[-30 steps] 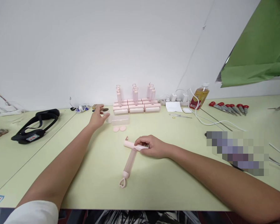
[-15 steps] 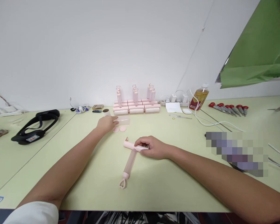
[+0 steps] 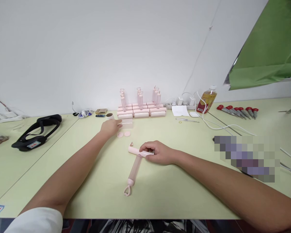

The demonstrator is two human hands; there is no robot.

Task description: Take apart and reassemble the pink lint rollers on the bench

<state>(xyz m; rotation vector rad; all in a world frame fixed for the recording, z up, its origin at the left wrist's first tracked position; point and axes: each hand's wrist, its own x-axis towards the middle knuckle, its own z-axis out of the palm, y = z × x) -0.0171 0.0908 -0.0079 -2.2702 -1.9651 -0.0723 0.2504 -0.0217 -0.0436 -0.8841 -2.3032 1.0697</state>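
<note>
My right hand (image 3: 160, 152) is closed around the right end of a pink lint roller's head (image 3: 134, 150), which lies on the table. Its translucent handle (image 3: 134, 170) points towards me and ends in a heart-shaped loop. Farther off, my left hand (image 3: 111, 127) pinches the left end of a clear plastic cover (image 3: 127, 123), its fingertips partly hidden. Two round pink caps, one left (image 3: 120, 134) and one right (image 3: 127, 133), lie just in front of the cover. Behind my left hand stands a white roll (image 3: 110, 116) with a brown core.
Several pink lint rollers (image 3: 141, 112) stand in rows by the wall. A juice bottle (image 3: 207, 99), white cables (image 3: 219, 130), tweezers (image 3: 187, 120) and red-capped tools (image 3: 239, 112) are to the right. A black headband device (image 3: 37, 131) lies at the left.
My left hand has shifted the clear cover slightly left and away from me. My right hand and the lint roller have stayed in place.
</note>
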